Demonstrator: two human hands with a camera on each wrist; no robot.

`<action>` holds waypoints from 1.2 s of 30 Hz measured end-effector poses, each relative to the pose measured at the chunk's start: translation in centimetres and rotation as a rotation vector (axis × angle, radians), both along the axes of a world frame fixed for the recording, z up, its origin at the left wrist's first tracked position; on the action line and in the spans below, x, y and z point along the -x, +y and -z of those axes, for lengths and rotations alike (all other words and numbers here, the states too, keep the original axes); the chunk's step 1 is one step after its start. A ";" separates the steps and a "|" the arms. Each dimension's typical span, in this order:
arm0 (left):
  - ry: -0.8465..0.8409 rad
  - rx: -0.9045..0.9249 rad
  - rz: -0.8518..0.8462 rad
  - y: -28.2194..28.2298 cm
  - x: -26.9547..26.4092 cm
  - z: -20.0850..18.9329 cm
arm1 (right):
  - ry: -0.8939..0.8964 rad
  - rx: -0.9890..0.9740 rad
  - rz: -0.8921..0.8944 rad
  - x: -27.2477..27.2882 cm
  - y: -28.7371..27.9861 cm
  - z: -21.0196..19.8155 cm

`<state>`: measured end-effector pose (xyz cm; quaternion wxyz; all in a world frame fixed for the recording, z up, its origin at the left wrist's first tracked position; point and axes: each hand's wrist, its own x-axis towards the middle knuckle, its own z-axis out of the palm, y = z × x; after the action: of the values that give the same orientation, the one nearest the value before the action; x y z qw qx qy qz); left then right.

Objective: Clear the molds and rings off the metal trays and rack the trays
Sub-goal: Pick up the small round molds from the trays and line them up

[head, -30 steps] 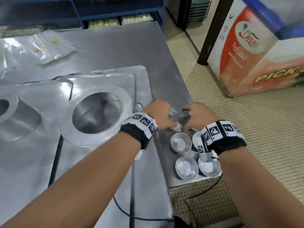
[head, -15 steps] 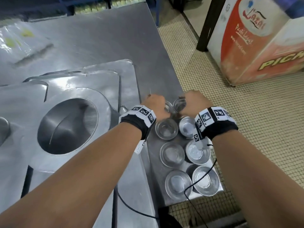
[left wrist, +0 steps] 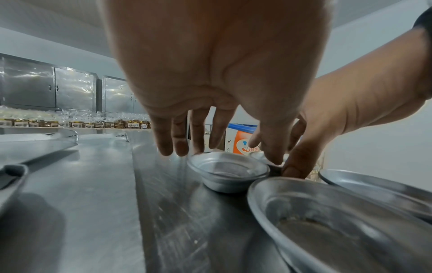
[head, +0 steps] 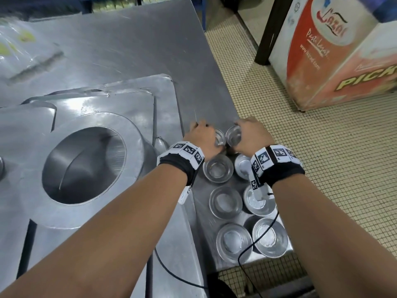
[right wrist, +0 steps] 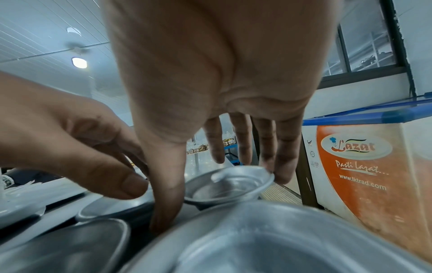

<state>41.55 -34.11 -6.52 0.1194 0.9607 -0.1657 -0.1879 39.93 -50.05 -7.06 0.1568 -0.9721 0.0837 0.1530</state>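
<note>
Hands (head: 204, 136) over two molds (head: 234, 136)

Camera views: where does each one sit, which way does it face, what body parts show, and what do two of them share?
Head: worn on the head, facing forward and down at the steel table; both forearms, left hand and right hand show.
Left wrist: under the left palm, looking along the fingers at a small mold; the right hand shows at right.
Right wrist: under the right palm, looking along the fingers at the other small mold; the left hand shows at left.
Shared: both wrist views show the orange freezer.
</note>
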 end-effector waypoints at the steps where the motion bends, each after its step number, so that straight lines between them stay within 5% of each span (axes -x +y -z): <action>1: -0.012 0.002 -0.003 0.2 0.1 0.0 | 0.000 0.002 0.010 0.2 0.1 -0.2; 10: 0.022 0.052 0.031 2.9 3.1 -3.8 | -0.093 0.090 0.015 3.6 2.8 -4.4; 18: 0.021 0.064 0.075 9.9 9.8 -9.5 | -0.103 0.123 -0.100 9.5 10.7 -10.2; 27: 0.078 0.016 -0.099 25.7 17.6 -12.9 | 0.000 0.044 -0.324 15.0 26.5 -13.0; 36: 0.080 -0.070 -0.453 45.5 24.8 -11.1 | 0.013 0.064 -0.638 17.8 44.6 -11.5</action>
<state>16.76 11.34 4.63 0.1315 0.9687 0.0655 -0.1999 22.15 -5.41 4.44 0.0698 -0.9528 -0.2195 0.1979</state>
